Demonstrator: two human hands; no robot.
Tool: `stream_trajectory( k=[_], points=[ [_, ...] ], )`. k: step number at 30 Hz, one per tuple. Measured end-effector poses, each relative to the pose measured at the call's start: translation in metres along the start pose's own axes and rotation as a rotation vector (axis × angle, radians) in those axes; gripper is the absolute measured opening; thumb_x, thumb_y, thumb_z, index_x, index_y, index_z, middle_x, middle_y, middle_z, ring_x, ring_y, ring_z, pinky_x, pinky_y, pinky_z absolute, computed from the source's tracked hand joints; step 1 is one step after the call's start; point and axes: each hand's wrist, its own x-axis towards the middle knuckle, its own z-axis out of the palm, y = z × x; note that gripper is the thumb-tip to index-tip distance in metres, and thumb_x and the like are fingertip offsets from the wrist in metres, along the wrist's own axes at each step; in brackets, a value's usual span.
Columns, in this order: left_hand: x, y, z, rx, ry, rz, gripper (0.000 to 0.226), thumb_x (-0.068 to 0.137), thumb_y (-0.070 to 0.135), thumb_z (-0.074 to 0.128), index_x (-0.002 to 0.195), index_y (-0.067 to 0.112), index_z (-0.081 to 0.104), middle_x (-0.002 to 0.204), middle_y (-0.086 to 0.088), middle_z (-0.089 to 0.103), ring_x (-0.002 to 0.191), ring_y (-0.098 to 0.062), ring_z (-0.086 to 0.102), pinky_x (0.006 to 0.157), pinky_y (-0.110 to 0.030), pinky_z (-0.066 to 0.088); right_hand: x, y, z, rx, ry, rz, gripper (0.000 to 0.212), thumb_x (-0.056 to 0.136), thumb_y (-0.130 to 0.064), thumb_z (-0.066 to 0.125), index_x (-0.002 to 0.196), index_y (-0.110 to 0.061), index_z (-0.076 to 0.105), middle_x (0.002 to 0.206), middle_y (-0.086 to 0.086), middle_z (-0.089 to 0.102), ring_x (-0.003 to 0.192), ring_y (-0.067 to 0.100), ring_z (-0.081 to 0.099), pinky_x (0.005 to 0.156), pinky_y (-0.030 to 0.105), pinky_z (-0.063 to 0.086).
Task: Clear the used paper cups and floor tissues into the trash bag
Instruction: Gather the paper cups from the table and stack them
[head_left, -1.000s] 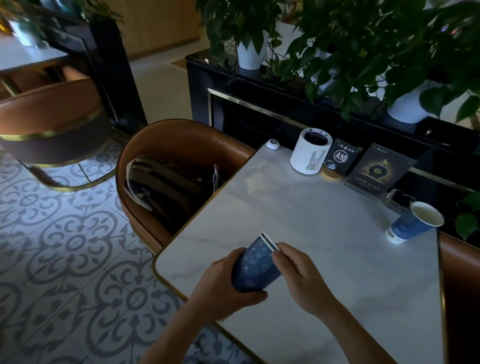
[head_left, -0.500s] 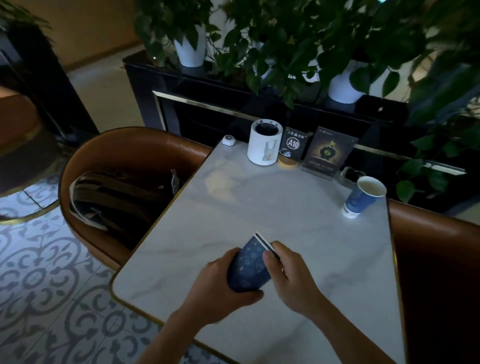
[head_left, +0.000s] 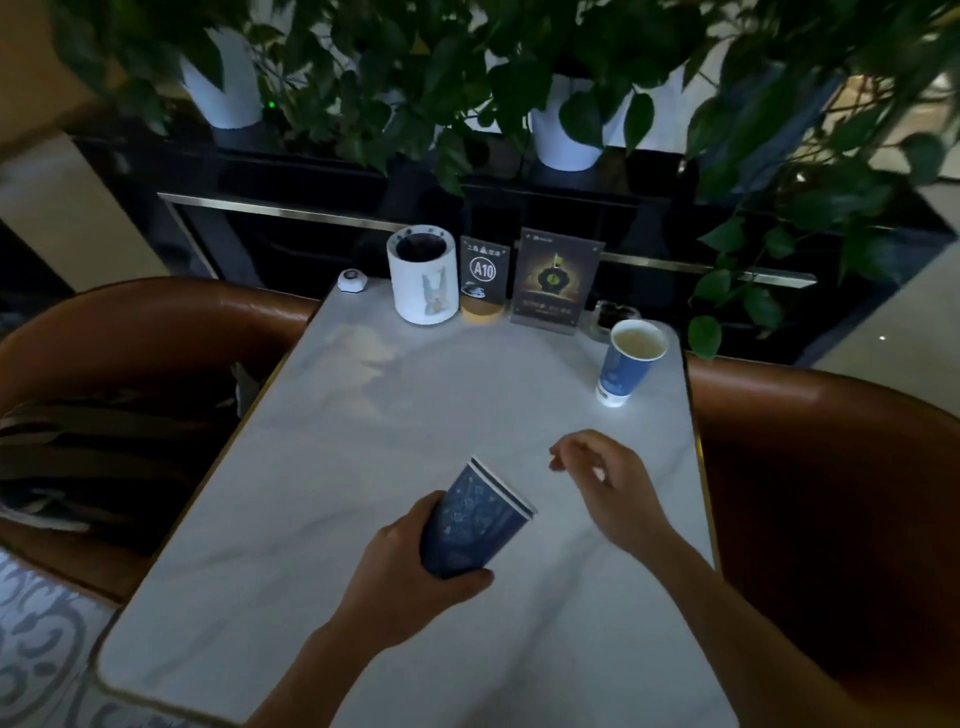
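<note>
My left hand (head_left: 415, 577) grips a stack of blue patterned paper cups (head_left: 475, 519), nested and tilted, rims pointing up and to the right, above the white marble table (head_left: 415, 415). My right hand (head_left: 602, 475) hovers just right of the stack with fingers loosely apart, holding nothing. Another blue paper cup (head_left: 626, 364) stands upright near the table's far right corner, beyond my right hand. No trash bag or floor tissue is in view.
At the table's far edge stand a white cylindrical holder (head_left: 423, 275), an A10 table sign (head_left: 483, 275), a dark menu card (head_left: 556, 280) and a small call button (head_left: 352, 281). Brown leather chairs (head_left: 831, 467) flank the table; the left one holds a bag (head_left: 104, 447). Potted plants (head_left: 561, 130) line a black ledge behind.
My right hand has let go of the cup stack's rim and moved up and right. The view has shifted right, and the stack stays in my left hand.
</note>
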Motion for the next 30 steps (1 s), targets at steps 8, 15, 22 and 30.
stream_trajectory(
  k=[8,15,22,30],
  points=[
    [0.011,0.005,0.014,-0.069,0.04,-0.055,0.065,0.055,0.05,0.088,0.11,0.046,0.054,0.09,0.026,0.071,0.079,0.004,0.068,0.062,-0.016,0.053,0.11,0.065,-0.057,-0.412,0.244,0.045,0.02,0.089,-0.014,0.06,0.107,-0.008,0.065,0.104,0.012,0.071,0.097,0.03,0.065,0.08,0.028,0.046],
    [0.007,0.003,0.007,-0.077,0.075,-0.096,0.057,0.054,0.049,0.087,0.098,0.056,0.051,0.093,0.036,0.066,0.081,0.001,0.069,0.067,-0.024,0.058,0.189,0.082,-0.071,-0.955,0.133,0.022,0.042,0.088,-0.036,0.036,0.095,-0.008,0.067,0.096,0.017,0.07,0.094,0.039,0.06,0.091,0.038,0.039],
    [-0.004,-0.003,-0.001,-0.073,0.125,-0.143,0.062,0.054,0.051,0.089,0.102,0.054,0.049,0.097,0.041,0.062,0.084,0.005,0.067,0.069,-0.022,0.058,0.197,0.098,-0.053,-0.836,0.158,0.134,0.025,0.091,-0.022,0.057,0.106,-0.003,0.063,0.108,0.026,0.062,0.106,0.045,0.054,0.091,0.038,0.043],
    [-0.019,-0.009,-0.004,-0.059,0.118,-0.175,0.067,0.053,0.059,0.085,0.106,0.057,0.045,0.096,0.029,0.068,0.087,0.008,0.065,0.068,-0.016,0.055,0.151,0.082,-0.045,-0.677,0.25,-0.036,0.015,0.088,-0.015,0.059,0.085,0.0,0.063,0.076,0.022,0.064,0.073,0.041,0.061,0.062,0.029,0.039]
  ],
)
